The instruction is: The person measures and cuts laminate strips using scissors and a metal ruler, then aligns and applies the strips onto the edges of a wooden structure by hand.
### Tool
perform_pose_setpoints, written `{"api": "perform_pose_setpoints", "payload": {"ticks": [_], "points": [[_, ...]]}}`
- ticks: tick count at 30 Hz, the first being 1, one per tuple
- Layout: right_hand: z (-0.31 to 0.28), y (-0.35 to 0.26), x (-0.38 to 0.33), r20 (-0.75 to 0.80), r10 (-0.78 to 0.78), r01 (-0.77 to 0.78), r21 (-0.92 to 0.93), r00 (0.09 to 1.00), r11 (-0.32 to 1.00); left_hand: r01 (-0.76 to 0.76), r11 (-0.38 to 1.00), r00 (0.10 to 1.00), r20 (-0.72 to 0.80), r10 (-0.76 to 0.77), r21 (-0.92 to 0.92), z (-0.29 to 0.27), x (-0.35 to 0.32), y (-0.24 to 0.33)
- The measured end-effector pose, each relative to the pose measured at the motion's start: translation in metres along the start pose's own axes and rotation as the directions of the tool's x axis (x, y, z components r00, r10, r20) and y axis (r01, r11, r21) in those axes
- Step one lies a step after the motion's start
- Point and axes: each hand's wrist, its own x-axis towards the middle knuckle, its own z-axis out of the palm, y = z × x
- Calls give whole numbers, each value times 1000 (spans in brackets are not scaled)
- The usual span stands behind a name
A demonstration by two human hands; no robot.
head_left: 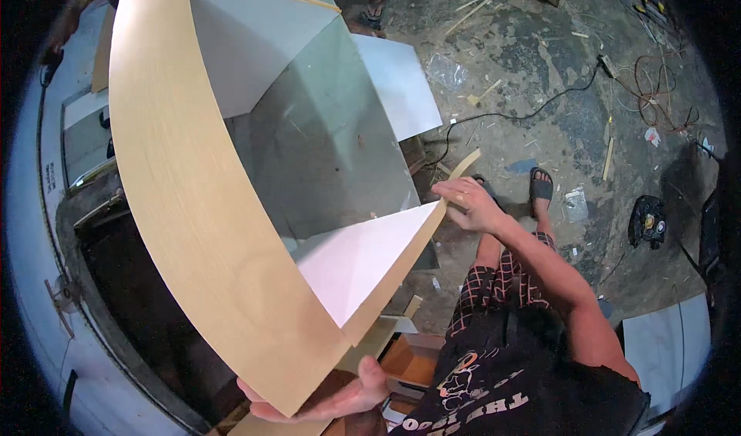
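Note:
A large open box [255,150] of panels, white inside, has a wide wood-coloured board [208,204] along its left side. A narrow wood-coloured edging strip [405,270] lies along the edge of the white side panel [363,258] nearest me. My right hand [471,203] is closed on the strip at that panel's far corner, and the strip's free end curls up beyond my fingers. My left hand [340,393] cups the wide board's near corner from below. Its thumb stands away from the board, and its fingertips show past the left edge; the corner hides part of the palm.
A white panel [397,84] lies behind the box. Black cable [525,117], wood offcuts [478,7] and plastic scraps are scattered over the concrete floor. A black plastic bag [647,221] sits at right, tools [647,3] at far right. Other people's feet [376,3] stand beyond the box.

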Motion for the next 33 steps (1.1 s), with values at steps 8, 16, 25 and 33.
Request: {"api": "perform_pose_setpoints", "payload": {"ticks": [8,16,25,33], "points": [[-42,-27,-10,44,132,-132,-2,990,991,-18,993,992,126,3,119,0,12,15],[-23,-79,-18,-112,24,-36,-112,993,993,-212,945,975,-6,220,248,23,10,15],[-23,-165,-1,59,-32,45,-233,998,971,-144,981,947,-270,175,131,28,8,8],[-40,-201,5,143,-113,156,-339,983,928,-194,980,917,-350,193,35,27,6,4]]}}
